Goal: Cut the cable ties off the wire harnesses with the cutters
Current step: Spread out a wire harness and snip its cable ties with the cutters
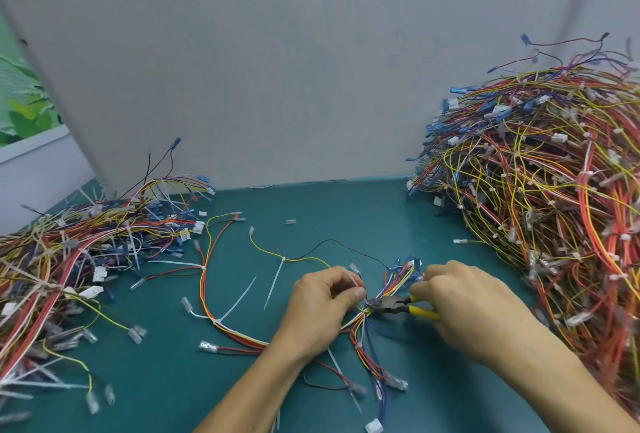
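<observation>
A grey wall (277,69) stands along the bench's far edge. The teal bench (346,218) carries everything else. The right heap (540,211), a tall mound of red, yellow and orange wires with white ties and blue terminals, fills the far right corner and runs down the right edge. The left heap (86,249) is lower and flatter and spreads along the left edge, with many long white tie tails sticking out of it.

Between the heaps, one harness (207,294) lies spread flat on the middle of the bench. Its red, yellow and white wires loop from the far left round toward the near edge and gather in a knot of strands between the two hands.

The left hand (322,308) rests on the harness with its fingers curled, and its grip pinches a white tie (355,283) between thumb and forefinger, right at the knot. The right hand (464,304) has its grip closed round the yellow handles of the cutters (391,303). The dark nose points left and touches the wires just beside the left thumb. Whether the blades are round the tie, I cannot tell.

A small clear connector (290,222) lies alone toward the far edge.
</observation>
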`<state>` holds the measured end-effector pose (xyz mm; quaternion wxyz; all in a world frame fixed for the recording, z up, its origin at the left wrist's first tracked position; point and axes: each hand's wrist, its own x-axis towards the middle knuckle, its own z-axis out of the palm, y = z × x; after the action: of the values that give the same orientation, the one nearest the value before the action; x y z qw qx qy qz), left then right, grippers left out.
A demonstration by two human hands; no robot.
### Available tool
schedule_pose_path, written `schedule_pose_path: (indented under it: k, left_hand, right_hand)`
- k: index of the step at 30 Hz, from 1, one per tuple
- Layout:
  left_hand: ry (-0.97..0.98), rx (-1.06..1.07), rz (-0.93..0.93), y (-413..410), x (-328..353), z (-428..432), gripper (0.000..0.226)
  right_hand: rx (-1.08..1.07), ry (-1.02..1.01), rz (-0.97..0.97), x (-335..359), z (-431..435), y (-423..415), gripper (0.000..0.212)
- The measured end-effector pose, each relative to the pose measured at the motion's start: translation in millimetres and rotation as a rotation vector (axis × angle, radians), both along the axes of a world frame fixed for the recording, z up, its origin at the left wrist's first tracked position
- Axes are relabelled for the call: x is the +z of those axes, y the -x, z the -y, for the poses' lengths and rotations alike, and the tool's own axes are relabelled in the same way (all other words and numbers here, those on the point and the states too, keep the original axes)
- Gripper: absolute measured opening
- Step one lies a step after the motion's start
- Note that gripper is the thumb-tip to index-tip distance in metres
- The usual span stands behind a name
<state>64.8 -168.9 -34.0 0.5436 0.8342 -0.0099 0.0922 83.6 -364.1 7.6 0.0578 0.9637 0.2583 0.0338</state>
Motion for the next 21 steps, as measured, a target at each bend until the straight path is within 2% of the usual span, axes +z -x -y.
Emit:
schedule_pose_path:
  k: [3, 10, 18, 21]
  left_hand:
    - [-0.003, 0.007, 0.01, 0.4, 0.0, 0.0, 0.025]
    - [-0.003, 0.019, 0.015, 0.3, 0.4, 2.3, 0.023]
    - [-0.001, 0.027, 0.018, -0.4, -0.6, 2.1, 0.022]
    - [0.008, 0.032, 0.013, -0.8, -1.3, 0.8, 0.02]
  right_hand:
    - [0.005, 0.004, -0.006, -1.4, 1.0, -1.4, 0.015]
    - [0.006, -0.031, -0.058, -0.3, 2.5, -3.9, 0.002]
    - [-0.039, 0.019, -0.051, 2.6, 0.6, -2.0, 0.007]
    - [-0.059, 0.03, -0.053, 1.3, 1.0, -1.7, 0.022]
